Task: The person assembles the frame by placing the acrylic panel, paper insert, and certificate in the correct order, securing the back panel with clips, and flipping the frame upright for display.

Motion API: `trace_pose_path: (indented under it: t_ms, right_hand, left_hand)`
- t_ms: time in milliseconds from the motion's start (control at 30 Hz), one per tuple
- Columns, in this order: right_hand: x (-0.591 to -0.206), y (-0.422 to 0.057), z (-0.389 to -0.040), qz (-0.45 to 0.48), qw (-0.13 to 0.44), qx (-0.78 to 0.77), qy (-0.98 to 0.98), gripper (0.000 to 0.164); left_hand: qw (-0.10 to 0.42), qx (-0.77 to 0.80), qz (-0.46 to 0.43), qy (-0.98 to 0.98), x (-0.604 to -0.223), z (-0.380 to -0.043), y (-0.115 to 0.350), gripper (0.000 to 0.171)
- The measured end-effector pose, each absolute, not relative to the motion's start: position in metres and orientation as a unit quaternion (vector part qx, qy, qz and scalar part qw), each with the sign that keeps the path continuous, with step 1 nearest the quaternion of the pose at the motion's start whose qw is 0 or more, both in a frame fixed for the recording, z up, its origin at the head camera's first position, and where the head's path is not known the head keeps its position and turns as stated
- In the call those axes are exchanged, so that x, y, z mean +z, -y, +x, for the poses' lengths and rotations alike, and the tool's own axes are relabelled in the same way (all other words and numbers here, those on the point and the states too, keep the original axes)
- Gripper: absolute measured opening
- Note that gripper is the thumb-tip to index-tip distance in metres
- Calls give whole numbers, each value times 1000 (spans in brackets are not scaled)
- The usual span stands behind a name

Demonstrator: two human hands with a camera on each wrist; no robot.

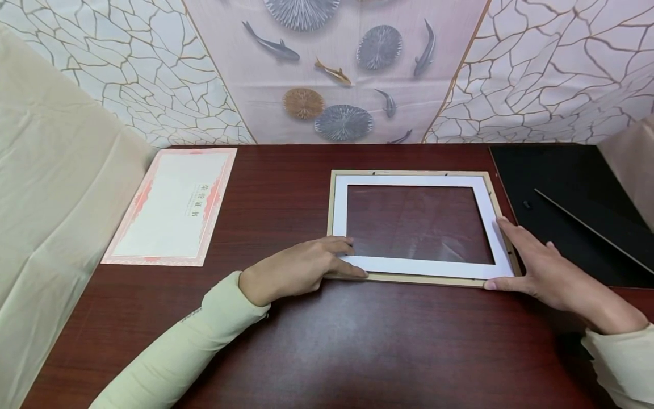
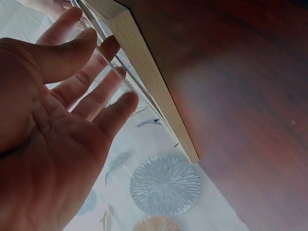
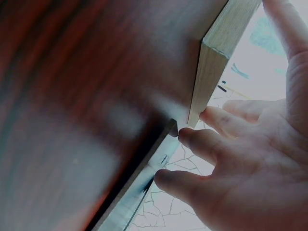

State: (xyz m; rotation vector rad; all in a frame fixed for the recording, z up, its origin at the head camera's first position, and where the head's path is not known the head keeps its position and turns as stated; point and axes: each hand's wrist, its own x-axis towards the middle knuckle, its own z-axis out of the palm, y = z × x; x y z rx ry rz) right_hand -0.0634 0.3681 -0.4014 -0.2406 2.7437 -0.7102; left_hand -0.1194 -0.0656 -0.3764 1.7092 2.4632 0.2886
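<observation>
A light wooden picture frame [image 1: 424,279] lies flat on the table, with a white mat board [image 1: 424,267] inside it and a clear pane showing the table through its window. At the frame's near left corner is my left hand [image 1: 301,267], fingertips on the mat's left side and thumb along the near edge. The left wrist view shows those fingers [image 2: 115,115] extended against a thin sheet edge beside the wooden rim [image 2: 149,82]. My right hand [image 1: 546,272] spreads round the near right corner, its thumb at the near edge and fingers touching the right side.
A pink-bordered certificate sheet [image 1: 168,210] lies at the table's left. To the right is a black backing board [image 1: 577,238], with a raised strip [image 1: 587,227] and a small dark piece [image 1: 527,204] on it. Patterned cloth [image 1: 337,74] hangs behind the table.
</observation>
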Motion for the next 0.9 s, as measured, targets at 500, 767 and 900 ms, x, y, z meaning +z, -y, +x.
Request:
trace_pose_path:
  t_ms: [500, 767, 900]
  right_hand:
    - [-401, -367, -63, -82, 143, -244, -956, 127]
    - [-401, -367, -64, -82, 144, -240, -957, 127]
    - [-401, -367, -64, -83, 144, -237, -957, 127]
  left_hand:
    - [60, 114, 574, -809, -383, -123, 64, 58]
    - [48, 105, 574, -810, -383, -124, 65, 63]
    - [55, 108, 569, -813, -384, -125, 65, 66]
